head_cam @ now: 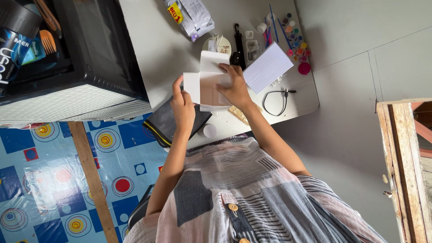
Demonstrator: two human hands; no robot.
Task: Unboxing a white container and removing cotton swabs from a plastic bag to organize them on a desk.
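Two bare hands are seen over a white table (162,49), both busy with an unfolded white box (208,83). The box is held flat and open above the table edge, its flaps spread out to the sides and upward. The left hand (183,105) is closed on the box's left flap, the thumb laid on top along the flap's edge and the other fingers tucked out of sight beneath it. The right hand (235,87) is pressed onto the middle panel from above, its fingers held fairly close together and slightly bent, the fingertips reaching toward the upper flap.

Just under the left palm a dark pouch (164,123) with a yellow edge is lying, partly over the table edge. Near the left wrist a small white round cap (209,130) is seen. Just beyond the right knuckles a white card sheet (268,67) is lying tilted, and a looped dark cable (274,101) is found beside the right wrist. Past the fingertips of both hands a round white dish (218,44) and a black clip (237,42) are set. Farther off, small paint pots (297,42) and thin blue brushes (272,22) are grouped. A plastic packet (191,15) is lying well beyond the fingertips.
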